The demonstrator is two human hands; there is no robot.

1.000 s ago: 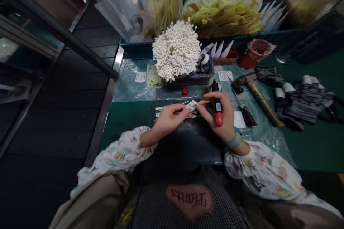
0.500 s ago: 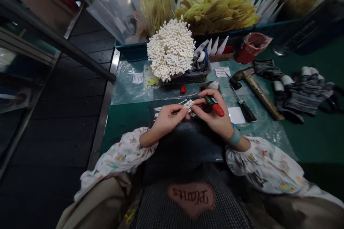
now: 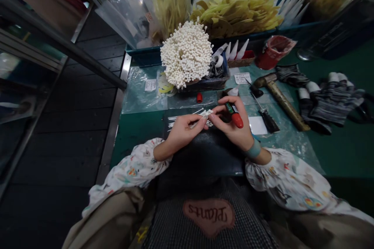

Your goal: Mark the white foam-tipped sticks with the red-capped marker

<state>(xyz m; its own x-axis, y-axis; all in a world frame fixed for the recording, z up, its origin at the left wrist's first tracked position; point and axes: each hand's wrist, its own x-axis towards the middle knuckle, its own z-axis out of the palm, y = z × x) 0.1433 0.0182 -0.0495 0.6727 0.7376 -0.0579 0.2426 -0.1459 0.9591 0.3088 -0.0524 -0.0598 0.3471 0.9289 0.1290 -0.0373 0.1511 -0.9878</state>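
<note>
My left hand (image 3: 187,129) is closed, thumb and forefinger pinching a few thin sticks with white tips (image 3: 207,113). The fingertips of my right hand (image 3: 235,128) meet those tips from the other side. Between the fingers of the right hand sits a marker-like pen (image 3: 235,117) with a red end and a green-and-dark label; its other end is hidden. More white-tipped sticks (image 3: 172,121) lie on a dark mat (image 3: 204,155) under and beside my left hand. A small red cap (image 3: 199,97) stands just beyond the hands.
A dense bunch of white-tipped stems (image 3: 187,54) rises behind the hands. Beside it are a dark box (image 3: 217,79) and a red pot (image 3: 274,52). On the right lie a screwdriver (image 3: 267,118), a hammer (image 3: 288,105) and striped gloves (image 3: 333,99). Yellow strips (image 3: 236,9) fill the back.
Both hands have shifted very slightly to the right, still pinching the white-tipped sticks together. The pen in my right hand has turned a little. The rest looks the same.
</note>
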